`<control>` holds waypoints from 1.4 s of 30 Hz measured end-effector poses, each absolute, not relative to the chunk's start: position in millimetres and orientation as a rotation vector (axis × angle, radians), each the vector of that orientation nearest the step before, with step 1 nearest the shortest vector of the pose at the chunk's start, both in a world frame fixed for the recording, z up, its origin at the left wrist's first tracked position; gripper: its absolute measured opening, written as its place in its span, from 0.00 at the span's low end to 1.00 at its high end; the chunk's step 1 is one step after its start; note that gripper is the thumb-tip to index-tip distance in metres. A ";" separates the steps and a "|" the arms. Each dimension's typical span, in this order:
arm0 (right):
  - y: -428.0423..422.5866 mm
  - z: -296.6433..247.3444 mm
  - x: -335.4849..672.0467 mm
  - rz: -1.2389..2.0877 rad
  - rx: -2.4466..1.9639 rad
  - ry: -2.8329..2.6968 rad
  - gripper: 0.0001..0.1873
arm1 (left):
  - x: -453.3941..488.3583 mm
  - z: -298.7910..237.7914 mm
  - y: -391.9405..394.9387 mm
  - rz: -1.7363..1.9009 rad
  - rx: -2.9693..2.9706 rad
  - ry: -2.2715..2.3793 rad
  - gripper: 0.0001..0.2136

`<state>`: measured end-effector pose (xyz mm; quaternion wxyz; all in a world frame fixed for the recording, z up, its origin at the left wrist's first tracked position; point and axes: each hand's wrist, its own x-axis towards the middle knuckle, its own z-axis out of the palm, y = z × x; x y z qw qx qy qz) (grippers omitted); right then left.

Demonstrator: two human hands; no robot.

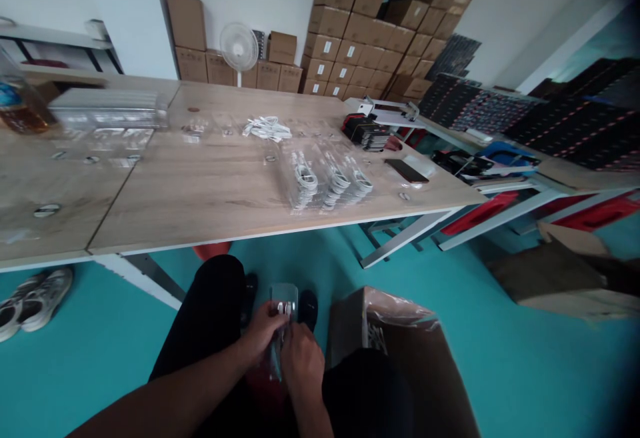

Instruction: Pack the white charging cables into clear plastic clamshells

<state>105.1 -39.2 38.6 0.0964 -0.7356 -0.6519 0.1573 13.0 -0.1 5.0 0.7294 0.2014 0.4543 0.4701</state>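
Observation:
Between my knees, low in the head view, a narrow clear plastic blister tray [284, 290] is held upright or nearly so. My left hand [264, 327] is closed on its left side, with the thumb lying across the front. Small white pieces [285, 307], which look like cable ends, show inside the tray near the left thumb. My right hand [303, 360] is closed, its curled fingers pressed against the tray's lower part. Whatever those fingers pinch is hidden behind the knuckles.
Filled clear trays with white cables [330, 181] stand stacked on the wooden table [200, 198], near a pile of white cables [267, 128] and a dark phone [406, 171]. An open carton [345, 325] with white cables inside stands by my right leg.

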 end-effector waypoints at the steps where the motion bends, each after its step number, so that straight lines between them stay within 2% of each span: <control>1: -38.6 39.8 103.0 0.466 -2.186 -1.934 0.18 | 14.2 5.1 -0.8 1.048 0.438 1.042 0.10; 10: -35.6 43.5 91.6 0.408 -2.269 -1.977 0.17 | 14.4 8.7 -2.5 1.058 0.363 1.159 0.11; 25: -38.7 40.8 90.4 0.501 -2.247 -1.957 0.17 | 12.4 -2.3 6.4 1.084 0.451 1.325 0.11; 30: -49.0 32.5 102.5 0.685 -2.032 -1.876 0.10 | 3.6 -13.9 15.4 1.179 0.159 1.266 0.12; 33: -55.3 24.9 106.0 0.653 -1.925 -1.936 0.07 | 1.1 -19.2 16.1 1.207 0.083 1.219 0.13; 38: -54.8 17.9 96.7 0.366 -2.017 -2.057 0.10 | 3.2 -20.2 16.0 1.159 0.032 1.110 0.12; 40: -52.4 15.6 96.0 0.387 -2.020 -2.025 0.11 | 2.1 -18.7 17.7 1.154 0.011 1.098 0.11; 42: -50.7 12.4 100.0 0.548 -1.902 -1.947 0.12 | -1.0 -17.0 20.2 1.155 -0.004 1.093 0.10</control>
